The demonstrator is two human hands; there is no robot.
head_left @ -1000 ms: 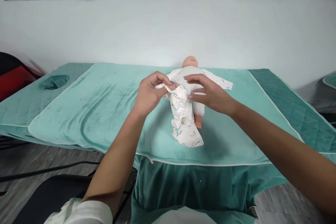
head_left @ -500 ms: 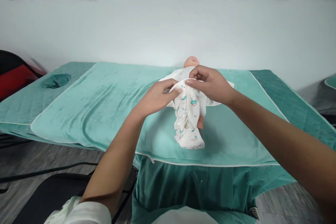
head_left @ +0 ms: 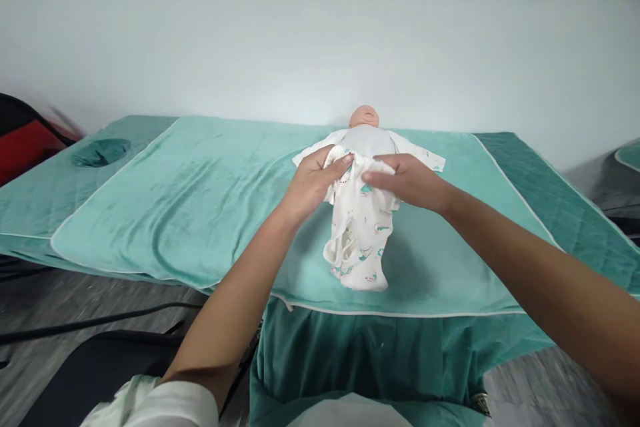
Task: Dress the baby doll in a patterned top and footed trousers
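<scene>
A baby doll [head_left: 363, 116] lies on its back on a teal towel [head_left: 200, 200], head toward the wall, in a white top with sleeves spread. Over its lower body hangs a pair of white printed baby trousers [head_left: 361, 240], bunched and reaching down toward the towel's near edge. My left hand [head_left: 314, 181] pinches the trousers' top edge on the left. My right hand [head_left: 405, 180] grips the same edge on the right. Both hands sit at the doll's waist. The doll's legs are hidden under the cloth.
The towel covers a teal quilted massage bed [head_left: 550, 187] with a face hole [head_left: 100, 152] at far left. A white wall [head_left: 320, 53] runs behind. A red and black object [head_left: 25, 140] stands at the left edge; a dark cable [head_left: 100, 320] crosses the grey floor.
Both hands have dropped from above the doll to its waist, spreading the trousers' top edge wider. The doll's foot, seen before, is now covered by the cloth.
</scene>
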